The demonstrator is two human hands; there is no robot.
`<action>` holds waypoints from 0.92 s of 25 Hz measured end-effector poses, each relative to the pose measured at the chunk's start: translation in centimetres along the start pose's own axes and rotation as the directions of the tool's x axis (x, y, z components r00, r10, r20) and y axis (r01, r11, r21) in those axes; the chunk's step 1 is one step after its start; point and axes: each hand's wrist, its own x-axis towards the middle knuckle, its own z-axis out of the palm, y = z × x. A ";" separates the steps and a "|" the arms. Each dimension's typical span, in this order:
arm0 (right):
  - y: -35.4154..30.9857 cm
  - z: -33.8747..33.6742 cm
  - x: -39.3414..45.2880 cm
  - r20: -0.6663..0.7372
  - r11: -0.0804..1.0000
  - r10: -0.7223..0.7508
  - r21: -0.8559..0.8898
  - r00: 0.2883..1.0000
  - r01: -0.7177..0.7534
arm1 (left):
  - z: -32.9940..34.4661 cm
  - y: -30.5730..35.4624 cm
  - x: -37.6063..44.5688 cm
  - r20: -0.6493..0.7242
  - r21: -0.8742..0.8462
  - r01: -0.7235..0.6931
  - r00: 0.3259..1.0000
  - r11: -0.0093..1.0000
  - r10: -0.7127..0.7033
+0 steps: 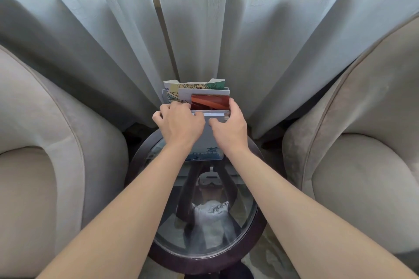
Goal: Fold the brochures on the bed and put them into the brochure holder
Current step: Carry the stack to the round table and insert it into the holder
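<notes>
A clear brochure holder [208,142] stands at the far edge of a round glass-topped table [256,229], against the curtain. Its back tier holds a yellow-green map brochure [192,86] and a grey one [204,93]. In front of these, a stack of folded brochures with an orange-red cover [209,102] sits in the holder. My right hand [231,124] grips the stack's right edge, thumb curled near the holder's front. My left hand [179,122] holds the stack's left side, its fingers curled over that end and hiding it.
Two beige armchairs flank the table, one on the left [56,142] and one on the right [362,131]. Grey sheer curtains [204,29] hang right behind the holder. The glass top mirrors a person wearing a headset.
</notes>
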 end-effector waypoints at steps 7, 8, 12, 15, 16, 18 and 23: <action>2.0 0.2 0.1 0.081 0.990 0.134 0.019 0.988 -0.136 | 0.5 -2.5 -0.5 0.167 -0.600 0.379 0.921 0.705 -0.352; 2.5 0.3 0.1 0.097 0.985 0.165 0.037 0.981 -0.169 | 0.8 -3.1 -0.4 0.246 -0.631 0.458 0.884 0.626 -0.399; 5.6 0.4 0.1 0.181 0.959 0.274 0.027 0.944 -0.284 | 2.5 -5.9 -0.9 0.554 -0.627 0.684 0.728 0.373 -0.405; 7.3 1.3 -0.3 0.222 0.959 0.271 0.025 0.936 -0.284 | 3.6 -6.6 -1.5 0.570 -0.638 0.646 0.762 0.420 -0.306; 7.4 1.7 -0.4 0.215 0.959 0.267 0.032 0.940 -0.280 | 3.7 -6.7 -1.5 0.556 -0.637 0.627 0.777 0.449 -0.295; 7.4 2.3 -0.6 0.201 0.960 0.260 0.050 0.944 -0.275 | 3.9 -7.1 -1.3 0.524 -0.627 0.596 0.799 0.501 -0.295; 8.0 2.8 -0.7 0.181 0.969 0.231 0.040 0.956 -0.242 | 4.5 -8.0 -1.3 0.441 -0.602 0.508 0.855 0.616 -0.273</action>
